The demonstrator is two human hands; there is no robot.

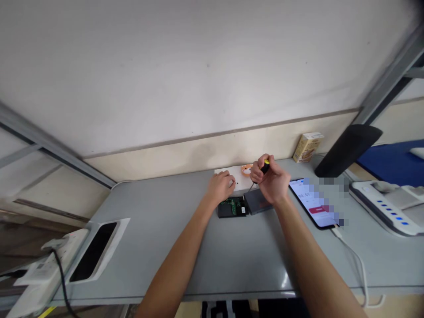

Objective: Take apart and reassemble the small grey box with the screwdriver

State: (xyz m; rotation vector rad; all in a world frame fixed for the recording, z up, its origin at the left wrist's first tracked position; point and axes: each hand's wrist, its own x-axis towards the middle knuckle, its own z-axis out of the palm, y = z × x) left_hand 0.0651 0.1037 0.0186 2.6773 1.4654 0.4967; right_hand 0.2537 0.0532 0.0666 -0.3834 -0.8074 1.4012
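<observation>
My right hand [271,181] is closed around a small screwdriver [264,167] with a black and yellow handle, its thin shaft angled down to the left towards a grey metal case [256,204]. Beside the case lies a black tray holding a green circuit board [232,207]. My left hand [221,186] rests on a white sheet [232,172] just behind the board, fingers curled downwards; whether it pinches anything is hidden. An orange cartoon sticker [246,169] sits on the sheet.
A phone [314,203] with a lit screen lies right of the case, a white cable [357,260] running from it. A small carton [308,147] stands by the wall. A rectangular cutout [94,251] opens in the grey desk [198,256] at left, near a power strip [49,260].
</observation>
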